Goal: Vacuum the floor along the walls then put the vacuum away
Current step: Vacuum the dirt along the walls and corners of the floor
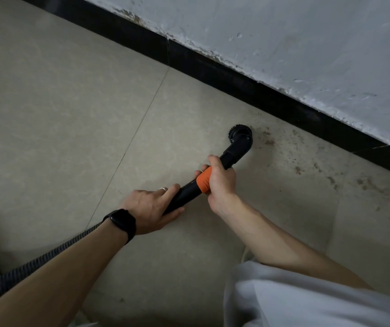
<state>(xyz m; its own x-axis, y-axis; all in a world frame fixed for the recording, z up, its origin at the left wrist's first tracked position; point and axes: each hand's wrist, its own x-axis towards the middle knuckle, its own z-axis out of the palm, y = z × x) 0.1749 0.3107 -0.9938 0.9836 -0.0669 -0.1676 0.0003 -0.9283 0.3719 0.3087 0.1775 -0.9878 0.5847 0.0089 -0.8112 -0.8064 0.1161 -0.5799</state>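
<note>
pale floor tiles (47, 114) run up to a black skirting board (213, 74) under a scuffed white wall (283, 43). from the lower left the ribbed hose (47, 256) climbs beside our forearm to our left hand (151, 208), which grips the back of the black wand (187, 192), thumb beneath, likely to steer it and take the hose's drag. further along, our right hand (220, 182) wraps tight round the wand at its orange collar (204, 182), probably to press the head down. the hands sit near each other but apart. the wand's long axis runs from lower left to upper right, and its round brush head (241, 135) points at the skirting, seemingly on the floor just short of it, beside brown grit (269, 142) scattered to the right.
</note>
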